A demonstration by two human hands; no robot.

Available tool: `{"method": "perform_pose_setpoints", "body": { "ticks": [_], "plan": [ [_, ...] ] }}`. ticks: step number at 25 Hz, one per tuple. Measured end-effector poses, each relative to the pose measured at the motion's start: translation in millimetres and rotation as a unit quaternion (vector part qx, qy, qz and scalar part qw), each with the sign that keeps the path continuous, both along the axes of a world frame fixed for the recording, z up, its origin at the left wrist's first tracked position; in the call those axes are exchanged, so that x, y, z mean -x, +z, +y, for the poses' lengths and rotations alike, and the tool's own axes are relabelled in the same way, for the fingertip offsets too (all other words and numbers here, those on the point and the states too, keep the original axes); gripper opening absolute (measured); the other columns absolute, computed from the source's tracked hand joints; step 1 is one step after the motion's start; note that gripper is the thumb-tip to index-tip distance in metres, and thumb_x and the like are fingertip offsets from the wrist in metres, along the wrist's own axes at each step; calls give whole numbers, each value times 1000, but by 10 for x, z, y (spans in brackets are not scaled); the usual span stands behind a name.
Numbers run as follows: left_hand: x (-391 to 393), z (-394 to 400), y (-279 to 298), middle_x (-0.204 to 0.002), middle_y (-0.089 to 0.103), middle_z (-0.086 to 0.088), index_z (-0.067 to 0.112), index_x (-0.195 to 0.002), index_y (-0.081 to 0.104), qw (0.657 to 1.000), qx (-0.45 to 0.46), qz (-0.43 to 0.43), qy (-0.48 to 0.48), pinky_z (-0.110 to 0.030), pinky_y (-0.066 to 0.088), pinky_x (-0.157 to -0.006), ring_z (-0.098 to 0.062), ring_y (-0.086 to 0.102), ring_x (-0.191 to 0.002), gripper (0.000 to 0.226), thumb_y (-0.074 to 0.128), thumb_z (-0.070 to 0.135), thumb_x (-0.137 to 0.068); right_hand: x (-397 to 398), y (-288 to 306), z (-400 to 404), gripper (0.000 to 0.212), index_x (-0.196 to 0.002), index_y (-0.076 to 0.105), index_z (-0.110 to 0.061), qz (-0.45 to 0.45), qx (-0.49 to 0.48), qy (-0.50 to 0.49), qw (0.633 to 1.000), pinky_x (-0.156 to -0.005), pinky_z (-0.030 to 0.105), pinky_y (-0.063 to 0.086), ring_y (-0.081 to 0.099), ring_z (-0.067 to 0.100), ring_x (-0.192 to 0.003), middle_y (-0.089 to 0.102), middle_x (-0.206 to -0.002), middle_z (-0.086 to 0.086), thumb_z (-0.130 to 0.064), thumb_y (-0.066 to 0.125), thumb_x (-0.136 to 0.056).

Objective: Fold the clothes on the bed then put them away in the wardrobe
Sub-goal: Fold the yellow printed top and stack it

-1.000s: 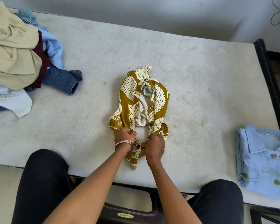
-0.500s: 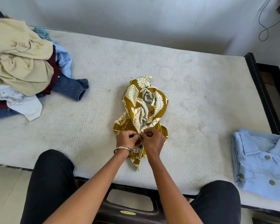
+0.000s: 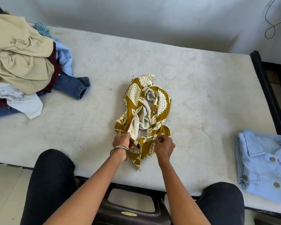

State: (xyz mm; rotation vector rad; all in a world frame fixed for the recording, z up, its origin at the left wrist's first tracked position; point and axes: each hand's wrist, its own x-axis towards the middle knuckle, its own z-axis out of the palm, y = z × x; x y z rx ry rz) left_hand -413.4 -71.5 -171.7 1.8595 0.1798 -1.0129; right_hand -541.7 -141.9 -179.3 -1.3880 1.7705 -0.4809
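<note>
the mustard patterned shirt [image 3: 143, 114] lies bunched at the middle of the mattress [image 3: 201, 95], its long axis running straight away from the person, collar end nearest. the left hand [image 3: 122, 144] pinches the left front edge beside a dark button, and the right hand [image 3: 165, 146] pinches the opposite edge. both hands sit at the near end, equally close, so the unfastened front lies just beyond the fingertips.
</note>
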Motion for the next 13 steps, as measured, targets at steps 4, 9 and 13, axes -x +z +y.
{"method": "perform_pose_setpoints", "body": {
  "ticks": [4, 9, 13],
  "plan": [
    [-78, -8, -35, -69, 63, -13, 3, -81, 62, 1000, -9, -12, -18, -25, 45, -42, -21, 56, -47, 24, 51, 23, -89, -157, -88, -63, 18, -103, 74, -6, -3, 111, 169, 979, -73, 25, 44, 63, 23, -88, 71, -97, 10, -5, 67, -87],
    [-155, -22, -32, -67, 69, -11, 4, -79, 66, 985, 5, -83, -149, -34, 58, -54, -22, 65, -52, 30, 62, 31, -91, -376, -151, -129, 24, -103, 72, -11, 23, 59, 223, 973, -62, 24, 40, 64, 20, -78, 73, -89, 8, -28, 73, -86],
    [-158, 36, -67, -71, 69, -14, 4, -74, 63, 984, 3, -95, -151, -40, 61, -60, -22, 69, -60, 13, 64, 11, -85, -387, -199, -1, 41, -126, 53, -17, 192, 95, 299, 930, -68, 35, 45, 60, 30, -96, 61, -113, 11, -3, 60, -88]
  ]
}}
